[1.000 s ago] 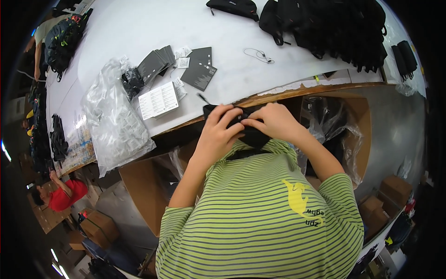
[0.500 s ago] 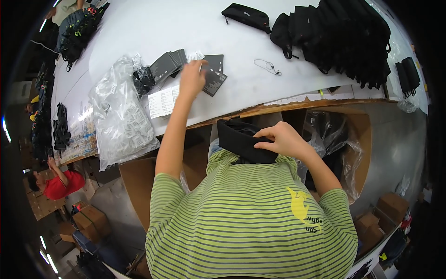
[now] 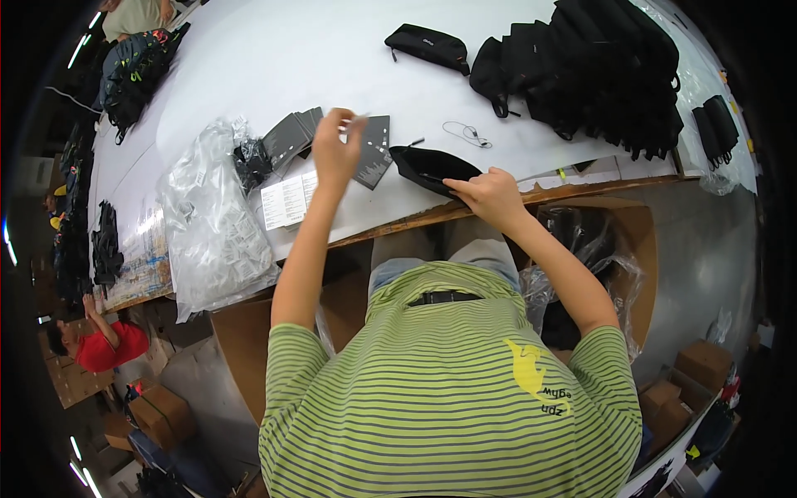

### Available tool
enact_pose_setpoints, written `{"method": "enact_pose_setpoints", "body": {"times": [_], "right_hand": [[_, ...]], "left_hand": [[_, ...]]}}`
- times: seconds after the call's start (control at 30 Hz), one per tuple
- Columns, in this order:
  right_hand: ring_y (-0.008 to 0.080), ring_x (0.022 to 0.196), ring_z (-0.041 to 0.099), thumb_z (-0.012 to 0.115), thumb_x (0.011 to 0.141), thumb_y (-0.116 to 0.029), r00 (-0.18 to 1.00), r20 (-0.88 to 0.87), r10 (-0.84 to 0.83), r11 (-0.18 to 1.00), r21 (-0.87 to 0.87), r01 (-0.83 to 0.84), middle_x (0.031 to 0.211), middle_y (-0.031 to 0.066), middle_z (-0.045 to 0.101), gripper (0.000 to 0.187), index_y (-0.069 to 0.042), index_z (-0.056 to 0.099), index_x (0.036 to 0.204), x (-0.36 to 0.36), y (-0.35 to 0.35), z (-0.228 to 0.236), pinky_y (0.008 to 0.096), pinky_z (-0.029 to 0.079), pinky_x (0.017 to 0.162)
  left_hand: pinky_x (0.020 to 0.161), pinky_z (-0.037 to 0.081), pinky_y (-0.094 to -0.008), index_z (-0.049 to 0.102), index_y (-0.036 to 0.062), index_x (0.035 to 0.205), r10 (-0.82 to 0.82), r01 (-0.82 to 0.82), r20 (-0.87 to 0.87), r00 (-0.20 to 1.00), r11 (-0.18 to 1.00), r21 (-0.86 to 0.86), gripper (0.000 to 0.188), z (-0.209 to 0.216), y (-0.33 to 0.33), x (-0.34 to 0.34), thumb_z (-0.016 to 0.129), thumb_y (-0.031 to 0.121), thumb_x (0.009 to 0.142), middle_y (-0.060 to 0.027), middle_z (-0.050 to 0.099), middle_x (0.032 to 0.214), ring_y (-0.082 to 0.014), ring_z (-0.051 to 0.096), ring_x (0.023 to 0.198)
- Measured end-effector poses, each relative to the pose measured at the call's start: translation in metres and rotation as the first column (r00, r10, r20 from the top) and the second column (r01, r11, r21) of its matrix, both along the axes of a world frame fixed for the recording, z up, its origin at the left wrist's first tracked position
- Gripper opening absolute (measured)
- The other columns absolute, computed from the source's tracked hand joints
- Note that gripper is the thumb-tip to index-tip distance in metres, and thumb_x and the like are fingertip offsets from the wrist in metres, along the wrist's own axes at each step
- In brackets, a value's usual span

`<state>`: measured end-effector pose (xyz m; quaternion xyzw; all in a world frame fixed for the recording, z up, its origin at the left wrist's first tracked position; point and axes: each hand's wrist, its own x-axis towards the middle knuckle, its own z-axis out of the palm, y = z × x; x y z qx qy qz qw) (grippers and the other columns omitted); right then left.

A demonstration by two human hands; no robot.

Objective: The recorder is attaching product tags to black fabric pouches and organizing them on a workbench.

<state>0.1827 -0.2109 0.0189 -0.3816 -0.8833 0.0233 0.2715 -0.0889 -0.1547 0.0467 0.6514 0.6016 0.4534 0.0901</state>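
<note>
My right hand (image 3: pixel 491 201) grips the near rim of a black zip pouch (image 3: pixel 436 168), its thumb and fingers closed on the fabric. The pouch lies at the table's front edge with its mouth spread. Farther left, my left hand (image 3: pixel 336 153) hovers over dark grey printed cards (image 3: pixel 375 158), fingers pinched together. Something small and whitish shows at its fingertips, too blurred to name. Beside that hand are a fanned stack of dark cards (image 3: pixel 290 137) and white printed leaflets (image 3: pixel 286 202).
A clear plastic bag of small white packets (image 3: pixel 212 232) lies at the left. Black pouches (image 3: pixel 598 83) are heaped at the right, near a single pouch (image 3: pixel 426 47) and a thin cord (image 3: pixel 469 133). Below the table edge stands a plastic-lined carton (image 3: pixel 635 249). Another person (image 3: pixel 112 344) is far left.
My right hand has moved the black pouch forward from my lap onto the table edge, and its mouth has turned. My left hand has risen slightly from the cards, fingers drawn together.
</note>
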Motion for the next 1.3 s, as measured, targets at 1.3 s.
{"method": "enact_pose_setpoints", "body": {"times": [1.3], "right_hand": [[0.0204, 0.044, 0.046, 0.069, 0.079, -0.04, 0.925, 0.015, -0.379, 0.702, -0.646, 0.298, 0.048, 0.0051, 0.047, 0.032, -0.012, 0.069, 0.093, 0.014, 0.009, 0.028, 0.0329, 0.035, 0.046]], "left_hand": [[0.085, 0.041, -0.0375, 0.066, 0.0108, 0.089, -0.372, 0.41, -0.341, 0.863, 0.911, 0.042, 0.018, -0.035, -0.051, 0.078, 0.069, 0.016, 0.072, -0.0031, 0.059, 0.084, -0.0235, 0.055, 0.088]]}}
